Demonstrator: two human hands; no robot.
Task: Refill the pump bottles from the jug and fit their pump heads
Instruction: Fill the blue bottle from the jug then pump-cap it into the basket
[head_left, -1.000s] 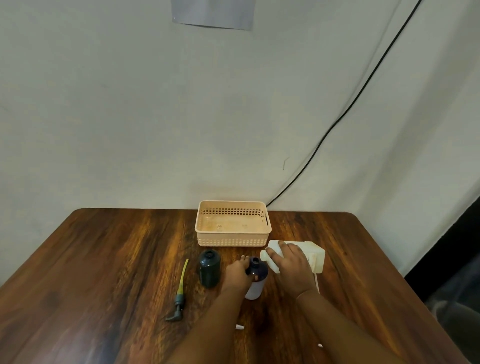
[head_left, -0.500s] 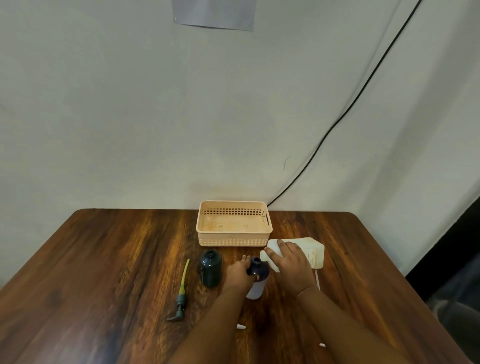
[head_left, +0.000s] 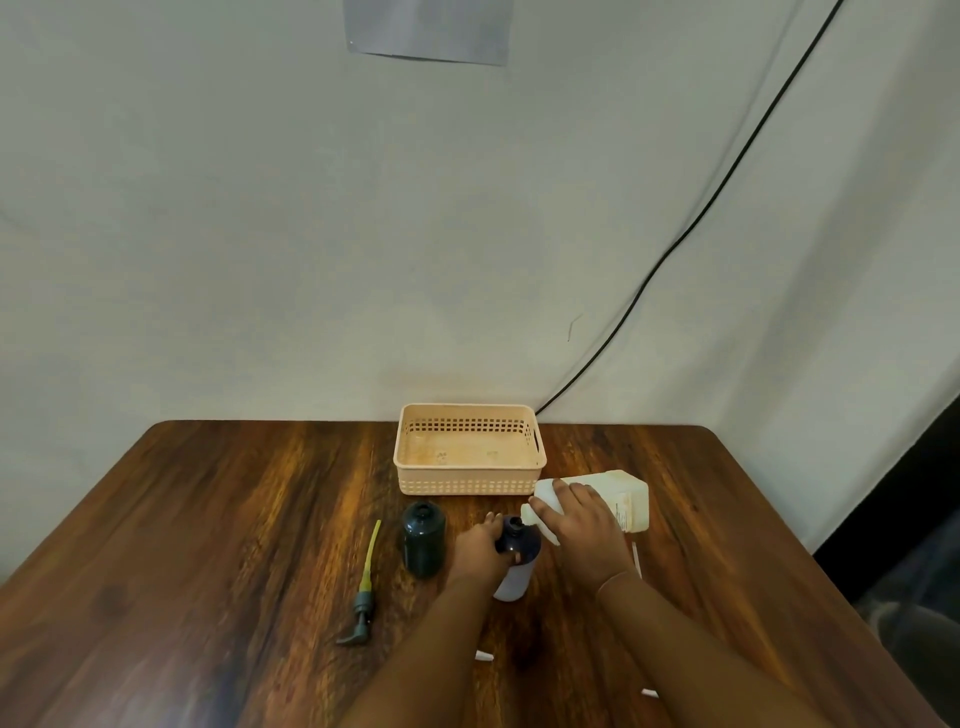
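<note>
Bottle (head_left: 514, 577) inside left hand (head_left: 478, 551) grip.

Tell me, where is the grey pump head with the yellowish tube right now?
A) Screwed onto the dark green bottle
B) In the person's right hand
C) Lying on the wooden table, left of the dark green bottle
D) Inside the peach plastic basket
C: the grey pump head lies flat on the wooden table, to the left of the dark green bottle, whose mouth is open.
</note>
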